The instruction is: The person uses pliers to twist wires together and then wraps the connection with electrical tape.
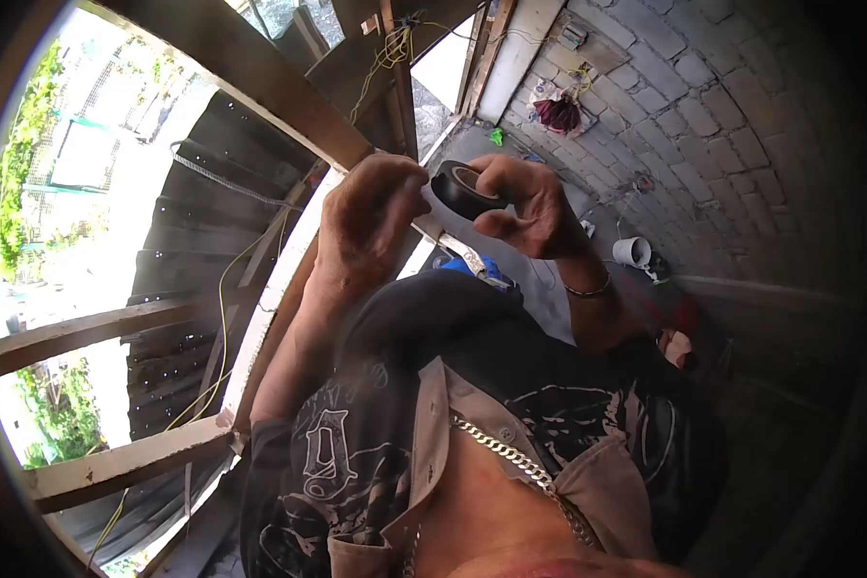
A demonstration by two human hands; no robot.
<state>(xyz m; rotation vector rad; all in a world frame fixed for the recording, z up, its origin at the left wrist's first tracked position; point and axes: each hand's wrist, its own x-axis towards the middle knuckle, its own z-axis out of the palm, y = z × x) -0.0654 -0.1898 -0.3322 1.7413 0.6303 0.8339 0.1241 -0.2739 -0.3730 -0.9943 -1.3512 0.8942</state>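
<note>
The tape point(460, 198) is black — the wires point(398, 45) yellow, the bucket point(632, 252) white, the shirt point(356, 424) black with pale print.

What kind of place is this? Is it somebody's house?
It might be a house or shed that isn't finished, but I can't tell which. The block wall looks bare, the wooden beam is uncovered, and yellow wire hangs in loose tangles.

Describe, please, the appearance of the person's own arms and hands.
The left hand and the right hand wear no gloves. A thin, pale, metallic-looking bracelet circles the right wrist; none shows on the left. The dark fabric shirt with pale printed patterns has sleeves that leave both forearms bare.
</note>
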